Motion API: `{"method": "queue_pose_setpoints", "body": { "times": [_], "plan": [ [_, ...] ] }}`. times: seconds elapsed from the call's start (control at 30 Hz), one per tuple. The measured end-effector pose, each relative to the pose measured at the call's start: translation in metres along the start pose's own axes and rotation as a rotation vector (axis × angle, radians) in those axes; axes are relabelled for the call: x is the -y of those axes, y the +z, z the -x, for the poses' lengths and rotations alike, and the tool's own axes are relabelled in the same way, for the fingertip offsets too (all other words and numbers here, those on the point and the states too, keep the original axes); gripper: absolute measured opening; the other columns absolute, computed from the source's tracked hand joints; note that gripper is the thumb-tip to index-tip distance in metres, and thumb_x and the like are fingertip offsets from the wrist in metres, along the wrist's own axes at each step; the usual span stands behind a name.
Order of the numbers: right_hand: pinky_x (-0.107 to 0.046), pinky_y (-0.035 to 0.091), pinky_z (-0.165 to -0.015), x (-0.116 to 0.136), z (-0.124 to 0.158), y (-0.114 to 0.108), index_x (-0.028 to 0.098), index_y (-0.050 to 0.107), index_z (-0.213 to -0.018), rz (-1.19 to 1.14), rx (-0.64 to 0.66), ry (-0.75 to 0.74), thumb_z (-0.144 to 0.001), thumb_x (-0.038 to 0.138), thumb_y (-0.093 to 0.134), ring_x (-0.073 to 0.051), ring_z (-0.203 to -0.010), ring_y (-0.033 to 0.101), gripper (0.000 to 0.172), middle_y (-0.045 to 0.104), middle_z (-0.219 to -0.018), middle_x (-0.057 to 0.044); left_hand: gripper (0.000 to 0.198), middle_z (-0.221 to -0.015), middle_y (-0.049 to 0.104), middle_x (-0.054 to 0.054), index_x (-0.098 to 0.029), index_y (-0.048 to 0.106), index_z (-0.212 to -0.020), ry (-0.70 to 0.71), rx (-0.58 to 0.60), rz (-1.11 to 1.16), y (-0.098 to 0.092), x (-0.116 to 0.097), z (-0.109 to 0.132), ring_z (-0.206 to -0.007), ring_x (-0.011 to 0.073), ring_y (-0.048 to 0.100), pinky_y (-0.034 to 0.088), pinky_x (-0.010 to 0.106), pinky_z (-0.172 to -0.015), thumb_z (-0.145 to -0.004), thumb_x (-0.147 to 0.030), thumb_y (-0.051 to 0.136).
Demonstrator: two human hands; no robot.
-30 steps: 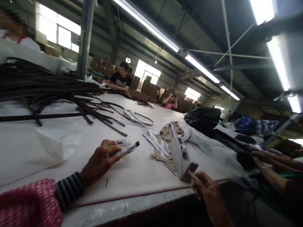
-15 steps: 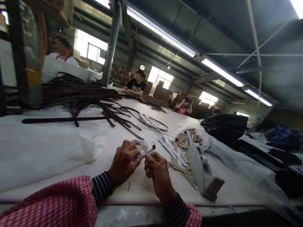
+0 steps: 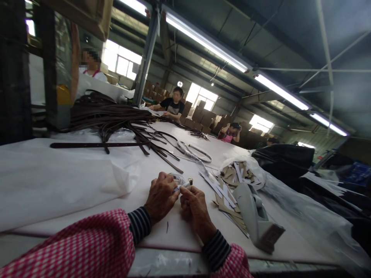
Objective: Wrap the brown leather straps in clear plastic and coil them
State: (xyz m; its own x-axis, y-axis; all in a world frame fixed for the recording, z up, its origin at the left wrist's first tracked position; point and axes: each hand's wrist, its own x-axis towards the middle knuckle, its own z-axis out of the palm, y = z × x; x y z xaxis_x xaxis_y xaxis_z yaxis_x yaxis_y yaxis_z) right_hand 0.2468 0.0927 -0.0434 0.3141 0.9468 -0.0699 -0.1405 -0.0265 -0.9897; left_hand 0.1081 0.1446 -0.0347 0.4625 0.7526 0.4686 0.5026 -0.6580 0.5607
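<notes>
A thin, pale coiled belt (image 3: 177, 177) with a small gold buckle (image 3: 190, 181) is held just above the white table. My left hand (image 3: 162, 197) is closed around its near left side, thumb toward the middle. From the other side, my right hand (image 3: 196, 208) pinches the strap below the buckle, its fingertips close to my left thumb. Whether those fingertips also hold something small, such as a bit of tape or paper, I cannot make out. Right of my right hand lie loose white and tan card strips (image 3: 227, 199), beside a grey tape dispenser (image 3: 256, 218).
Dark brown belts (image 3: 116, 116) are heaped at the back left. Another looped belt (image 3: 199, 152), partly in clear plastic, lies beyond my hands. A plastic bag (image 3: 257, 170) holds more strips. White sheeting (image 3: 72, 177) covers the left. Several people sit or stand farther back.
The camera view has turned slightly left, so everything sits farther right. Both hands keep hold of the coiled belt; the right fingers have shifted a little against the strap.
</notes>
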Motion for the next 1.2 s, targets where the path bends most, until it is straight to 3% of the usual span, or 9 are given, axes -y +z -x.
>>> {"method": "queue_pose_setpoints", "body": {
  "times": [0.13,0.37,0.5,0.7,0.8,0.93,1.0,1.07,1.2],
  "plan": [
    [-0.017,0.026,-0.030,-0.002,-0.006,0.000,0.019,0.053,-0.070,0.080,0.037,-0.066,-0.077,0.055,0.081,-0.006,-0.034,0.039,0.046,0.055,-0.051,0.005,0.022,-0.101,0.067,0.010,-0.018,0.075,-0.088,-0.117,0.058,0.164,-0.002,0.008,-0.004,-0.108,0.0320,0.051,0.042,0.045,-0.093,-0.093,-0.033,0.060],
    [-0.017,0.028,-0.029,-0.004,-0.009,-0.002,0.017,0.058,-0.072,0.182,0.057,-0.207,-0.084,0.057,0.076,-0.007,-0.037,0.043,0.045,0.058,-0.059,0.002,0.026,-0.097,0.067,0.008,-0.020,0.076,-0.082,-0.105,0.125,0.342,-0.011,0.021,-0.011,-0.107,0.0308,0.053,0.040,0.042,-0.096,-0.084,-0.042,0.061],
    [-0.016,0.039,-0.039,0.001,-0.010,0.004,0.020,0.053,-0.080,0.118,0.060,-0.296,-0.084,0.050,0.078,-0.011,-0.056,0.055,0.039,0.060,-0.070,0.002,0.032,-0.087,0.066,0.007,-0.016,0.075,-0.078,-0.169,0.140,0.486,-0.018,0.019,-0.013,-0.089,0.0257,0.058,0.042,0.037,-0.082,-0.081,-0.045,0.062],
    [-0.017,0.039,-0.044,0.010,-0.008,0.001,0.024,0.048,-0.099,-0.037,0.221,-0.291,-0.087,0.037,0.076,-0.014,-0.066,0.059,0.032,0.062,-0.079,0.002,0.040,-0.068,0.060,0.000,-0.013,0.071,-0.080,-0.270,0.198,0.704,-0.030,0.018,-0.015,-0.066,0.0161,0.051,0.038,0.028,-0.063,-0.081,-0.052,0.060],
    [-0.021,0.041,-0.046,0.017,-0.003,-0.009,0.024,0.051,-0.102,0.174,0.145,-0.371,-0.087,0.028,0.072,-0.017,-0.071,0.060,0.027,0.062,-0.085,0.000,0.041,-0.064,0.055,-0.002,-0.014,0.071,-0.080,-0.292,0.193,0.718,-0.033,0.019,-0.016,-0.063,0.0152,0.046,0.034,0.028,-0.061,-0.081,-0.054,0.061],
    [-0.033,0.052,-0.076,0.042,0.008,-0.018,0.024,0.060,-0.116,0.842,0.000,-0.791,-0.087,0.015,0.071,-0.023,-0.098,0.059,0.033,0.064,-0.111,-0.007,0.038,-0.077,0.065,0.002,-0.016,0.074,-0.079,-0.220,0.174,0.610,-0.031,0.018,-0.014,-0.077,0.0203,0.054,0.037,0.030,-0.069,-0.079,-0.053,0.066],
    [-0.034,0.049,-0.086,0.057,0.012,-0.016,0.025,0.065,-0.115,1.132,0.133,-0.917,-0.093,0.013,0.066,-0.024,-0.107,0.057,0.026,0.063,-0.117,-0.007,0.036,-0.082,0.069,0.003,-0.016,0.074,-0.078,-0.154,0.178,0.559,-0.029,0.018,-0.013,-0.083,0.0233,0.058,0.039,0.032,-0.074,-0.080,-0.051,0.065],
    [-0.029,0.047,-0.082,0.069,0.014,-0.012,0.024,0.067,-0.105,1.280,0.286,-0.909,-0.099,0.011,0.057,-0.020,-0.098,0.060,0.018,0.064,-0.110,-0.005,0.036,-0.081,0.069,0.003,-0.016,0.073,-0.078,-0.148,0.188,0.574,-0.027,0.020,-0.013,-0.083,0.0239,0.058,0.040,0.032,-0.075,-0.080,-0.051,0.064],
    [-0.024,0.045,-0.076,0.078,0.012,-0.009,0.022,0.067,-0.101,1.278,0.378,-0.828,-0.098,0.007,0.057,-0.014,-0.082,0.060,0.018,0.062,-0.104,-0.002,0.037,-0.073,0.065,0.000,-0.016,0.071,-0.076,-0.208,0.211,0.646,-0.025,0.025,-0.013,-0.076,0.0210,0.055,0.038,0.031,-0.071,-0.080,-0.052,0.065]
  ]
}}
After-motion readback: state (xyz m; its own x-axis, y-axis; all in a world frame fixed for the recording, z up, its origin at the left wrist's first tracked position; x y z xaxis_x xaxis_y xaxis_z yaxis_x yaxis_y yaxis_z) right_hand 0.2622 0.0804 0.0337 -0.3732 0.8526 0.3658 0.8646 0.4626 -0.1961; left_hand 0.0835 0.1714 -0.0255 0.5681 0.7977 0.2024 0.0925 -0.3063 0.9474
